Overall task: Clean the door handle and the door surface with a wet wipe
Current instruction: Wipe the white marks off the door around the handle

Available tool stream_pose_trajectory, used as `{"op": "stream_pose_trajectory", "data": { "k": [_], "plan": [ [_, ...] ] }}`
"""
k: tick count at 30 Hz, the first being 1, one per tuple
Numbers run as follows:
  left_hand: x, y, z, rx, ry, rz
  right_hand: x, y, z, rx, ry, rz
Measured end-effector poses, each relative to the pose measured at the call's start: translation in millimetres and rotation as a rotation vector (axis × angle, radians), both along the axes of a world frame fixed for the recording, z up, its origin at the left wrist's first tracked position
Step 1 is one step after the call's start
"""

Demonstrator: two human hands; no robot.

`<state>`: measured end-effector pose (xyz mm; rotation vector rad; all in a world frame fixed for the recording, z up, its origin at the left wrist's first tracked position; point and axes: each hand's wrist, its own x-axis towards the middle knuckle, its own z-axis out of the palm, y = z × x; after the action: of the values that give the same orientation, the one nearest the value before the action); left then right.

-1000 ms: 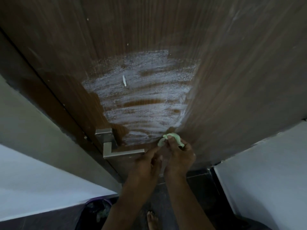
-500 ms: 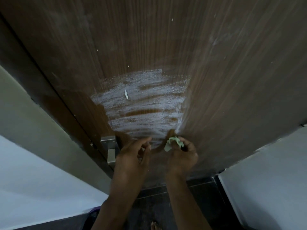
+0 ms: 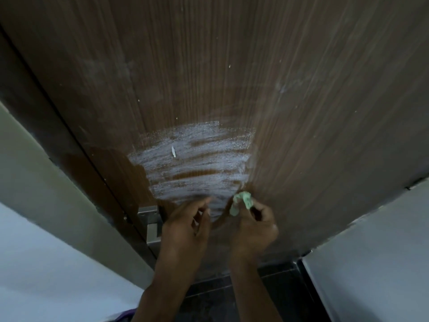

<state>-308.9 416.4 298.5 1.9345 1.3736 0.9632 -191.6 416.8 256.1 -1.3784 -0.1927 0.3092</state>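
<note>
The brown wooden door (image 3: 232, 77) fills the view, with a white smeared patch (image 3: 197, 159) in its lower middle and a small white scrap stuck in it. My right hand (image 3: 251, 225) is shut on a crumpled pale green wet wipe (image 3: 242, 201), held against the door at the patch's lower right edge. My left hand (image 3: 185, 226) hovers just left of it with fingers loosely curled and nothing in it. It covers most of the silver door handle (image 3: 151, 219); only the plate and part of the lever show.
A dark door frame (image 3: 46, 112) and pale wall (image 3: 34, 228) run down the left. Another white wall (image 3: 371, 263) stands at the right. Dark floor tiles (image 3: 220, 298) lie below my arms.
The view has tilted up along the door. My left hand rose from below the handle lever and now covers it. My right hand keeps the wipe at the patch's lower edge.
</note>
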Motion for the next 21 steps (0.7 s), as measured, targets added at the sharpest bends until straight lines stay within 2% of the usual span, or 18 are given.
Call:
{"op": "stream_pose_trajectory", "data": {
  "k": [4,6,8,11,13,15,18,21],
  "plan": [
    [2.9,1.2,10.0,0.074,0.022,-0.013,1.7,10.7,47.7,0.212,-0.481,-0.021],
    [3.2,0.0,14.9,0.112,0.028,-0.014,9.9,11.4,53.0,0.221,-0.641,-0.034],
    [0.8,-0.4,16.7,0.126,0.015,-0.004,12.6,5.2,38.5,0.157,-0.628,-0.039],
    [-4.1,0.0,16.4,0.091,-0.025,0.018,3.5,-6.7,8.3,-0.046,-0.302,-0.011],
    [-5.2,-0.4,18.4,0.102,-0.031,0.024,-4.0,-5.6,7.0,-0.060,-0.188,0.014],
    [-4.8,0.4,22.7,0.138,-0.003,0.020,-9.4,0.3,25.9,0.008,-0.274,-0.005],
    [-3.0,2.6,31.3,0.188,0.027,0.005,-10.4,7.5,64.4,0.183,-0.516,0.008],
    [-2.1,5.3,39.3,0.223,0.029,0.007,5.1,15.3,81.5,0.262,-0.741,-0.008]
  ]
}}
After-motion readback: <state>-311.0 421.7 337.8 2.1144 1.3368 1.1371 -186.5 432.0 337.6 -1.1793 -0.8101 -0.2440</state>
